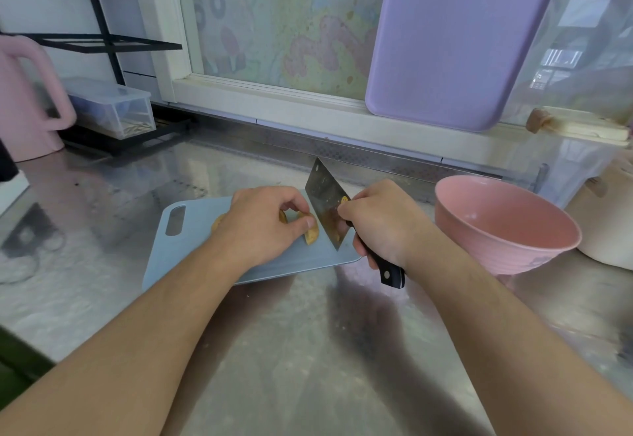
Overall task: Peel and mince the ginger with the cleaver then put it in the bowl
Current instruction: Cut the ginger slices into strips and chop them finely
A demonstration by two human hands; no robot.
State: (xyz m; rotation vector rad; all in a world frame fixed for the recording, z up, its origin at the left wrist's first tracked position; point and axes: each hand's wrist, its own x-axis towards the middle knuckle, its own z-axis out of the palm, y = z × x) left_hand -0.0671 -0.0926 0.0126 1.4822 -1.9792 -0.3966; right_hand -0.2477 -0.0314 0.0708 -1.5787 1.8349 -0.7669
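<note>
Ginger (311,234) on a pale blue cutting board (191,244), held down by the left hand (263,226), fingers curled over it, thumb tip pressed on its near right end. More of the ginger peeking out at the hand's left edge. Skin still tan and unpeeled where visible.

Cleaver (327,202) gripped in the right hand (380,223), fingers wrapped tight round the black riveted handle, forefinger and thumb pinched up against the blade. Blade upright, tilted away from the camera, edge down on the board just beside the ginger's right end; contact with the ginger not clear from this angle. Yellowish specks stuck to the blade's flat.

Pink bowl (507,226) to the right of the board, near the right wrist, standing on the steel counter (274,350), nothing visible inside.

Behind: lilac cutting board (442,41) leaning on the window frame, clear lidded box (113,107) under a black rack (102,41), pink jug (27,100) at far left, cream pot (603,230) at far right.
</note>
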